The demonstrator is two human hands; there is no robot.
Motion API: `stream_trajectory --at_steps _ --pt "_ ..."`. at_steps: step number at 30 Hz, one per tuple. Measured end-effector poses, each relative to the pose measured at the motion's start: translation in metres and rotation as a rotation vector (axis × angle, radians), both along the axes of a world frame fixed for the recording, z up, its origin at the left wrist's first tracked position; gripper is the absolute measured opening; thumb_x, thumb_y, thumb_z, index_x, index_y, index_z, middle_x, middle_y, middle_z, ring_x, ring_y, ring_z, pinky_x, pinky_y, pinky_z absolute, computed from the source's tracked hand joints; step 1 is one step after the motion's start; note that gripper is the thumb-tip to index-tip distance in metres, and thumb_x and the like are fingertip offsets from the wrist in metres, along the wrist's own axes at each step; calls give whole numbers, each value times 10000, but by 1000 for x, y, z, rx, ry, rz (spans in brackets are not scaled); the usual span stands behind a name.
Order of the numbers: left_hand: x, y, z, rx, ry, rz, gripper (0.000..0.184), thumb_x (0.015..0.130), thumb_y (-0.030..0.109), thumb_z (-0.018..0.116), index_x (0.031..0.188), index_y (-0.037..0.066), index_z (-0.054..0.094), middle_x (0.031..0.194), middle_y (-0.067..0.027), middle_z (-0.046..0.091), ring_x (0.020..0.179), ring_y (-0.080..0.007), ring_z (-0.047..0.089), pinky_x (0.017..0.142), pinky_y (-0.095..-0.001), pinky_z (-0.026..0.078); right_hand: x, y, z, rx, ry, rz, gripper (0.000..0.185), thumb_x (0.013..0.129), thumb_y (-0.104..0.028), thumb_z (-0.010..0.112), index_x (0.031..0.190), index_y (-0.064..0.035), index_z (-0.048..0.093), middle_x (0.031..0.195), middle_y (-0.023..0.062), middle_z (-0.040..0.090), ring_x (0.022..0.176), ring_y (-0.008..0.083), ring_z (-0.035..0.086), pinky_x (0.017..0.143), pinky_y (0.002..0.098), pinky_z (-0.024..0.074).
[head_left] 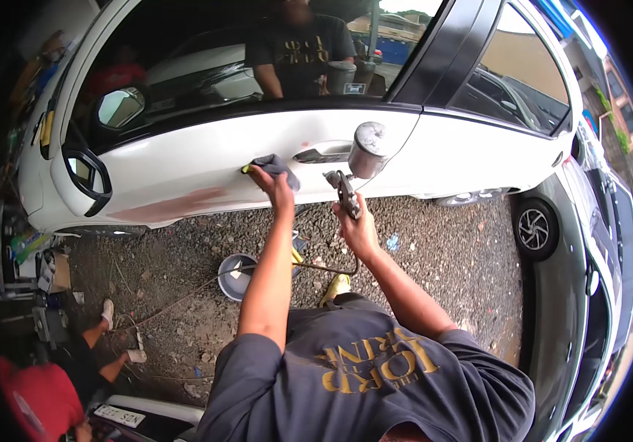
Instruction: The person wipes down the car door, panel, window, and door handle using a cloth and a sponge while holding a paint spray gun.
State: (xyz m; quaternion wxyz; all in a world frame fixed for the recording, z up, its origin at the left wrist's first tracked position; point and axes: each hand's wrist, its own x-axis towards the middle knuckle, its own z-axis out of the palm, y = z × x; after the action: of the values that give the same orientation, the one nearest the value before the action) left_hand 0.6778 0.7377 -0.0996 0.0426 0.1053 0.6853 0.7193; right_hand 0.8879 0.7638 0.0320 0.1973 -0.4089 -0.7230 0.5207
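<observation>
In my left hand [279, 194] is a dark grey cloth [284, 169] with a yellow-green edge, held against or very near the white car door [206, 158]. My fingers are closed around it. My right hand [360, 230] grips the handle of a spray gun [346, 193], its metal cup [368, 151] standing upright on top. The gun is in front of the door handle [324, 153], and a hose [324, 269] trails from it. Low on the door is a reddish-brown patch [176, 205], with a small reddish spot above my left hand.
A grey bucket [229, 287] stands on the gravel [434, 272] near my left forearm. At lower left a person in a red top [40, 394] sits close to another car's number plate [119, 415]. A grey car [578, 295] is parked to the right. The side mirror [86, 175] sticks out on the left.
</observation>
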Motion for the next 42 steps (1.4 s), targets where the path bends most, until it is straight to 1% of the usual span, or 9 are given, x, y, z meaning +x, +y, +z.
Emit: stream_trajectory --at_steps 2,18,23,24,25,29,32,34,42 --pt "17 42 -11 -115 73 36 935 821 -4 427 1575 -117 -113 1651 -370 -106 1557 -476 -128 1255 -510 -83 23 15 7 -123 23 38 411 1001 -282 678 1304 -62 511 698 64 617 543 151 592 517 339 462" --pt "203 219 -12 -95 41 18 986 809 -68 518 1602 -52 -68 1623 -410 -113 1522 -568 -106 1251 -596 16 121 96 4 -197 137 -57 255 1017 -127 652 1194 -47 486 998 103 701 497 86 533 427 245 436" --pt "163 211 -25 63 -370 191 912 921 -42 452 1612 -3 -143 1667 -286 -199 1564 -409 -158 1267 -498 -84 115 96 6 -53 134 -72 227 1064 -211 591 1074 -1 677 534 -18 504 401 67 457 387 249 313" --pt "142 208 -67 -10 -336 310 953 976 38 514 1606 41 -201 1673 -276 -172 1575 -414 -64 1286 -505 55 119 98 4 -37 130 -67 209 1060 -205 596 1090 -6 653 592 -3 530 411 71 469 392 249 330" --pt "124 177 -24 257 -529 326 970 1014 89 536 1600 66 -237 1681 -282 23 1531 -395 235 1264 -461 205 122 99 1 -41 122 -54 196 1057 -199 601 1106 -12 629 650 12 556 421 75 482 397 248 347" --pt "102 132 -65 672 -557 86 518 934 43 510 1423 29 340 1177 -168 646 1142 -262 620 1066 -425 478 135 101 -11 -148 99 -47 251 1032 -170 638 1192 -43 493 940 84 680 484 98 544 426 252 427" --pt "131 166 -53 488 -596 139 422 977 62 513 1387 28 418 1185 -143 645 1129 -238 628 1056 -410 482 126 94 -8 -50 109 -115 179 1051 -194 606 1059 -22 659 661 6 600 441 78 508 404 244 386" --pt "157 177 -40 374 -630 204 532 868 -32 507 1388 27 415 1345 -124 546 1138 -232 597 1027 -404 486 125 101 -4 -97 60 -85 279 1020 -227 668 1167 -42 520 824 43 632 480 111 557 442 276 452" --pt "77 97 -3 815 -852 -2 426 846 27 572 1263 108 549 1269 -76 599 1147 -236 591 961 -407 535 63 94 42 -140 -6 -16 417 1007 -234 679 1316 -35 484 695 36 546 534 133 535 484 326 457"
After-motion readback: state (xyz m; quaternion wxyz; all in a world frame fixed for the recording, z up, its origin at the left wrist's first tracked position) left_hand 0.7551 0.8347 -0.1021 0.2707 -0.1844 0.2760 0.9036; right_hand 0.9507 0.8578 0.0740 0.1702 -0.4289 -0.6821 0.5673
